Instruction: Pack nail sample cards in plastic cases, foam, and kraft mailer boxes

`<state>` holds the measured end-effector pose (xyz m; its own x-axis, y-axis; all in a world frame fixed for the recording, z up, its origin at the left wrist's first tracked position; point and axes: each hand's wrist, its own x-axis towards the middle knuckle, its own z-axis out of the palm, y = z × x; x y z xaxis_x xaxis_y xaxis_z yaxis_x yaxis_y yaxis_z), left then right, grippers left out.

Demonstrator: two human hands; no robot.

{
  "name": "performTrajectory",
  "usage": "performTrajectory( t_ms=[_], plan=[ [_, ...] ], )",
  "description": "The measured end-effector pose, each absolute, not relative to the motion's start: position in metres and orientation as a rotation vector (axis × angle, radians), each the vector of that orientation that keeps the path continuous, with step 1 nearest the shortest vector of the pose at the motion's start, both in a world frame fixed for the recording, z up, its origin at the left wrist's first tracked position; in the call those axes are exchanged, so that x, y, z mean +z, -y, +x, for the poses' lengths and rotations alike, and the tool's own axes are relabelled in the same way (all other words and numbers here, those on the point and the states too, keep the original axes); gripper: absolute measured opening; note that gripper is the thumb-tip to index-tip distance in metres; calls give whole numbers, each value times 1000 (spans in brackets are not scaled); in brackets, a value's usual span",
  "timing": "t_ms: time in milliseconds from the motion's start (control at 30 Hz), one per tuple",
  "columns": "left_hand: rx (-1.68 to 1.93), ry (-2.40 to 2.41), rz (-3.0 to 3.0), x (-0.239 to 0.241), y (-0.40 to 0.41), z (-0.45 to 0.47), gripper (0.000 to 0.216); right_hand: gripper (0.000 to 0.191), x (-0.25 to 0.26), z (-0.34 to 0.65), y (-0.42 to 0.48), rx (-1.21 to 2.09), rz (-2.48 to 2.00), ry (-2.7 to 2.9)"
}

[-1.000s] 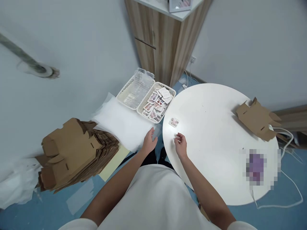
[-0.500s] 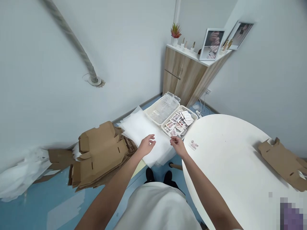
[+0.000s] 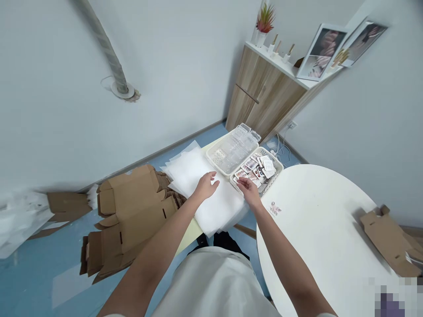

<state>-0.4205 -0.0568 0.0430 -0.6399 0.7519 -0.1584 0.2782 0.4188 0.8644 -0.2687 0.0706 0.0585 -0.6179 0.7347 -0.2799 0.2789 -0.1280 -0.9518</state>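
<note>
My left hand (image 3: pixel 205 186) hovers open above a stack of white foam sheets (image 3: pixel 201 189), fingers loosely spread. My right hand (image 3: pixel 248 191) reaches over the near edge of a white basket (image 3: pixel 276 169) filled with small printed cards; its fingers are slightly curled and nothing shows in them. A second white basket (image 3: pixel 231 149) holding clear plastic cases sits just behind. One small card (image 3: pixel 275 208) lies on the round white table (image 3: pixel 324 229), close to my right wrist.
A pile of flattened brown cardboard boxes (image 3: pixel 128 215) lies on the blue floor at the left. Another flat cardboard box (image 3: pixel 386 240) rests on the table's right side. A wooden cabinet (image 3: pixel 264 97) with framed pictures and a plant stands in the corner.
Both hands have moved away from the table toward the baskets and foam sheets. The card stays on the table. The view has swung up and left.
</note>
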Motion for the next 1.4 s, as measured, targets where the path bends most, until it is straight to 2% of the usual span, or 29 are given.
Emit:
performTrajectory(
  t_ms=[300,467,633,800,933,1067,1267,1400],
  plan=[
    [1110,-2196,732,23,-31,-487,58,44,37,-352,-123,2009,-1139,1519],
    [975,-2188,784,5,-79,-511,67,56,14,-385,-146,2073,-1201,1390],
    [841,-2210,784,-5,-103,-517,72,61,-5,-403,-156,2177,-1232,1356],
    [856,-2182,771,-15,-110,-519,74,69,-13,-409,-157,2209,-1255,1266],
    [895,-2197,826,-21,-107,-520,73,76,-11,-407,-159,2256,-1208,1280],
    [1032,-2211,963,-14,-100,-516,71,74,-1,-401,-155,2226,-1162,1272],
    [1215,-2341,1030,30,-71,-494,47,54,25,-375,-135,1952,-1074,1365],
    [1332,-2216,1005,54,-30,-466,29,42,43,-339,-110,1836,-1062,1438]
  ],
)
